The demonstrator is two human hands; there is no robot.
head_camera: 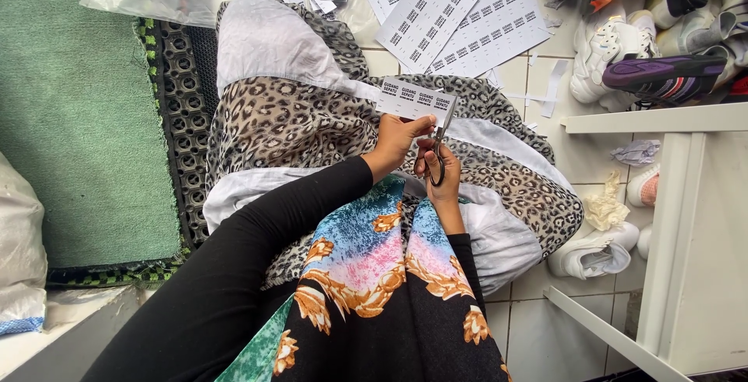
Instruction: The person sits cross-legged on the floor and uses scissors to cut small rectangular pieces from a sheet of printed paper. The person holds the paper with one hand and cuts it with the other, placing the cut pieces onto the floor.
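Two hands over the lap: left hand (397,139) pinching a white label strip (415,100) by its lower edge; right hand (441,173) with fingers through scissors (442,147), blades part-open at the strip's right end. Step judged: snipping off single labels; next cut wants the blades lined up between two prints. Uncut label sheets (460,8) on floor ahead

**Tiled floor, mat and shelf around me**

I am sitting on a white tiled floor (580,156) in even, soft light. A green mat (78,109) is lying to my left, edged by black rubber matting (183,94). A white shelf frame (686,218) is standing to my right, with shoes (647,47) piling up beyond it.
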